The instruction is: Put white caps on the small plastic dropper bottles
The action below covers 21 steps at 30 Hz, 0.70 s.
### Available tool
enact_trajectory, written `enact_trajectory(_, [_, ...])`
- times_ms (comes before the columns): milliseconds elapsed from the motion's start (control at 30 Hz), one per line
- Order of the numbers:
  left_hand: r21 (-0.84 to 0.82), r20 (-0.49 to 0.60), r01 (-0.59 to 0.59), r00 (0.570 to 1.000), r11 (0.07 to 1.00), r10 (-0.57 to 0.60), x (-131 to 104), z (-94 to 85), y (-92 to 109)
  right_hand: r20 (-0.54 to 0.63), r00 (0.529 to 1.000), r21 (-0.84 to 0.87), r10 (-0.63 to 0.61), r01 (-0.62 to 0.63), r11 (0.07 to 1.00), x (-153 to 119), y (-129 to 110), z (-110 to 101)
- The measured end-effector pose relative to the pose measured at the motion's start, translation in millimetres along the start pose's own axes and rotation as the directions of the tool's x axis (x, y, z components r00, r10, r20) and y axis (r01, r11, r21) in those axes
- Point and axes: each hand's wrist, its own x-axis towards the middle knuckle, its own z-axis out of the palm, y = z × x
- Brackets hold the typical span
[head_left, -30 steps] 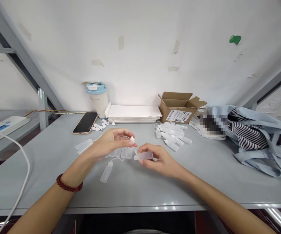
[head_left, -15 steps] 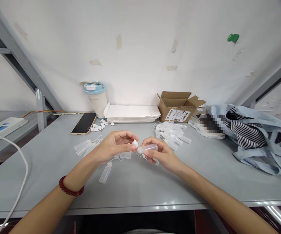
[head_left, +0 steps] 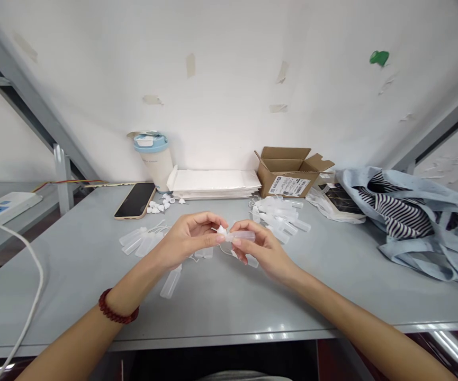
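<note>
Between thumb and fingers, my left hand pinches a small white cap. My right hand grips a translucent plastic dropper bottle, lying sideways with its neck toward the left. Cap and bottle neck meet at my fingertips; I cannot tell whether the cap is on. Under my right fingers lies another bottle, partly covered. A single bottle rests in front of my left hand, and several bottles lie behind my left wrist. Loose white caps sit beside the phone.
A phone, a lidded cup and a stack of white envelopes stand along the wall. Right of them are an open cardboard box, a pile of bottles and a blue cloth bag. A white cable hangs at left.
The cap in my left hand and the bottle neck in my right hand have come together; before, a small gap showed between them. The view has shifted slightly.
</note>
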Motion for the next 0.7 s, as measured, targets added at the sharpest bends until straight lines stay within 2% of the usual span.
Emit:
enact_trajectory(233, [-0.093, -0.005, -0.002, 1.000, 0.996, 0.002, 0.2, 0.8, -0.7, -0.008, 1.000, 0.015, -0.024, 0.024, 1.000, -0.4, 4.2, 2.1])
enact_trajectory(433, [-0.046, -0.061, -0.016, 0.998, 0.999, 0.013, 0.4, 2.1, -1.2, -0.030, 0.999, 0.052, -0.040, 0.042, 0.998, -0.6, 5.0, 2.6])
enact_trajectory(700, [-0.094, -0.084, -0.025, 0.996, 0.995, 0.017, 1.1, 6.4, -2.3, -0.105, 0.992, 0.062, -0.064, 0.071, 0.996, 1.3, 7.1, 2.9])
